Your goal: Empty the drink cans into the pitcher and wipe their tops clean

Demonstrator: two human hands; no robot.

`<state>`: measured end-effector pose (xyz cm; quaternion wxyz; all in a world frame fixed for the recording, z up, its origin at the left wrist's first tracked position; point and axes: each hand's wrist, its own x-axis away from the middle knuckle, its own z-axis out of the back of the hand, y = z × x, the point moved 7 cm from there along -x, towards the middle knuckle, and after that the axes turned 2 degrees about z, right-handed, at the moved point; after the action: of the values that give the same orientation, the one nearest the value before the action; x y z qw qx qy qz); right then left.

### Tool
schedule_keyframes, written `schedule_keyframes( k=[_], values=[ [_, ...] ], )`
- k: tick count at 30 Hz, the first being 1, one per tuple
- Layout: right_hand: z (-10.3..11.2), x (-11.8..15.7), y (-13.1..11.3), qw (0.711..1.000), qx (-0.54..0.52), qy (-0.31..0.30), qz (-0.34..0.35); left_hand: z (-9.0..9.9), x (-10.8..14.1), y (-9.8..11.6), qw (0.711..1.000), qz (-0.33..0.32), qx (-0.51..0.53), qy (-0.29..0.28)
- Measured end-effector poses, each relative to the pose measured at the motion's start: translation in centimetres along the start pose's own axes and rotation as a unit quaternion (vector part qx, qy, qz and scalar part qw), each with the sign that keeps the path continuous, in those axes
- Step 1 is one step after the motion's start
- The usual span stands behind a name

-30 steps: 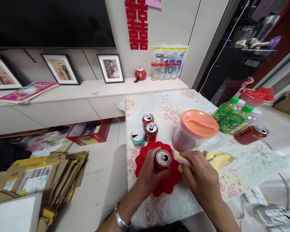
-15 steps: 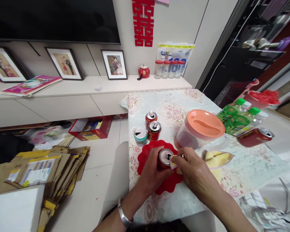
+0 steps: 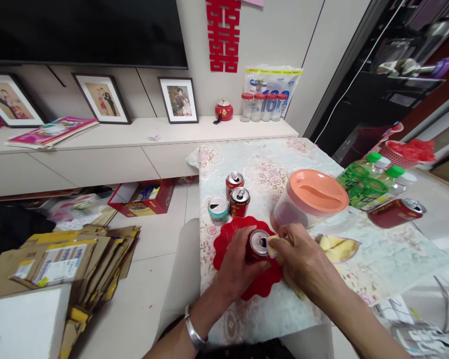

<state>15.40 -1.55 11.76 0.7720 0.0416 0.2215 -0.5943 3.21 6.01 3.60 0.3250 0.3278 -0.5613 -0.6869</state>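
Pinching yellow cloth (image 3: 274, 246), the right grip (image 3: 280, 244) meets the can (image 3: 259, 242) in the left grip (image 3: 250, 251).

Four red cans (image 3: 240, 203) and one teal can (image 3: 218, 212) are counted. Three frames (image 3: 178, 100), four jars (image 3: 246, 107), one plate (image 3: 261, 285) and one tub (image 3: 317, 192) are also seen. Two green-capped bottles (image 3: 367, 193) are shown; of white-capped bottles (image 3: 409, 178), probably two can be counted, as they are partly hidden.
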Motion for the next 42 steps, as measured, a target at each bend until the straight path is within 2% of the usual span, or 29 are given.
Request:
schedule_keyframes(
  k=[4,8,17,23,27,31,35,42],
  values=[
    [-0.6,-1.3,-0.4,0.998,0.049,-0.003,0.025,0.2,-0.1,-0.1,1.0,-0.015,0.024,-0.004],
    [-0.8,-1.6,-0.7,1.0,0.001,-0.002,-0.004,0.3,0.0,-0.4,0.999,-0.019,0.027,0.003],
    [-0.2,0.7,-1.7,0.994,-0.077,-0.043,-0.063,0.1,0.3,-0.2,1.0,-0.019,0.006,0.024],
    [-0.9,0.1,-3.1,0.986,-0.142,-0.043,-0.073,0.4,0.4,-0.1,0.999,-0.035,-0.025,0.03],
    [-0.4,0.2,-2.7,0.982,-0.173,-0.027,-0.072,0.4,0.4,0.0,0.999,-0.038,-0.029,0.025],
    [0.3,0.5,-1.5,0.991,-0.105,-0.012,-0.08,0.2,0.4,0.0,0.999,-0.029,-0.014,0.024],
    [-0.1,-0.4,-0.8,0.996,-0.016,0.0,-0.092,0.1,0.5,-0.1,0.999,-0.025,-0.015,0.024],
    [-0.9,-1.8,0.2,0.991,-0.043,-0.013,-0.127,0.1,0.7,-0.5,0.999,-0.037,0.002,0.025]
  ],
)
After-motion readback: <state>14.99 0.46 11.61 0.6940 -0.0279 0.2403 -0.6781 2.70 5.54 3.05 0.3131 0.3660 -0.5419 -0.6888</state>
